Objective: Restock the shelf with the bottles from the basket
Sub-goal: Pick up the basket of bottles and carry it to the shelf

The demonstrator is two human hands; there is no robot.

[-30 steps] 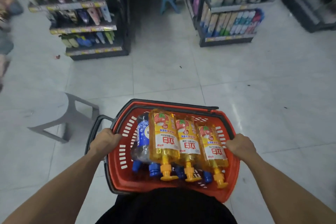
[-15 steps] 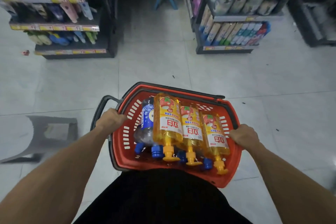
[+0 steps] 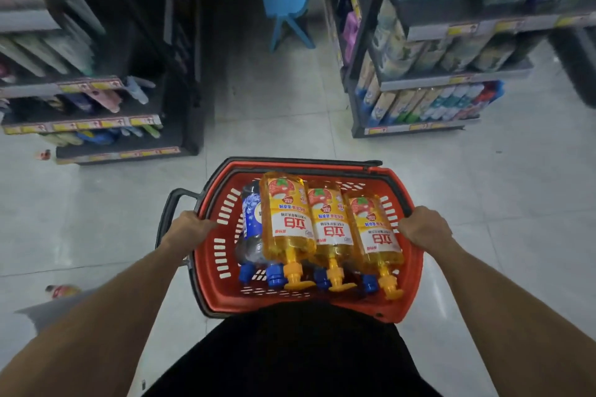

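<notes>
I carry a red plastic basket (image 3: 216, 287) in front of my body. My left hand (image 3: 188, 227) grips its left rim and my right hand (image 3: 424, 227) grips its right rim. Three yellow pump bottles lie side by side inside, pumps toward me: a left one (image 3: 285, 226), a middle one (image 3: 329, 222) and a right one (image 3: 374, 229). Clear bottles with blue caps (image 3: 253, 226) lie under and left of them, partly hidden. A shelf unit (image 3: 432, 80) with boxed goods stands ahead on the right.
Another dark shelf unit (image 3: 96, 126) with hanging goods stands ahead on the left. An aisle runs between the two units, with a blue plastic chair (image 3: 290, 0) at its far end. A small bottle (image 3: 59, 291) lies on the tiled floor at lower left.
The view has advanced toward the aisle; both shelf units are nearer and larger. The grey stool on the left has dropped out of view. Both hands keep their grip on the basket.
</notes>
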